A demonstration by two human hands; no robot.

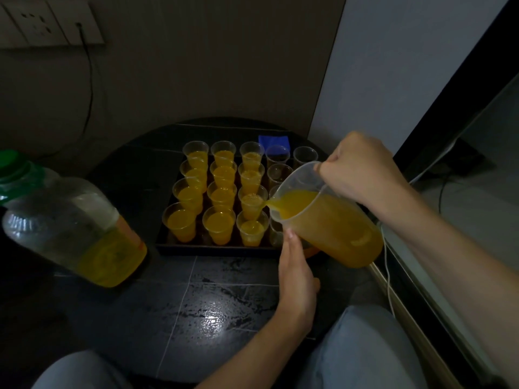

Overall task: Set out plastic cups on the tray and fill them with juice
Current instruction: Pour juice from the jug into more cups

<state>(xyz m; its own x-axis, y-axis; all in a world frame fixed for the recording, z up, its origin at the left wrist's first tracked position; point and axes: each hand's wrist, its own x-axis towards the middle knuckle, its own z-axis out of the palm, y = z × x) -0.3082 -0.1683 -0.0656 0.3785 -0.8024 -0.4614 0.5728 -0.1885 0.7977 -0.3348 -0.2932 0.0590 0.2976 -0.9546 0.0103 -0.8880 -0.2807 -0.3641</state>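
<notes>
Where filled, clear plastic cups [219,224] bright orange.

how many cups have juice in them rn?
12, on the tray: four each in the left column, middle column and third column. The empty cups sit further right; the jug may hide more.

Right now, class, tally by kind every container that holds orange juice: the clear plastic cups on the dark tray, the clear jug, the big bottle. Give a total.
Clear plastic cups holding orange juice: 12
Clear plastic measuring jug, tilted and pouring: 1
Large clear bottle with a green cap: 1
Total: 14
</notes>
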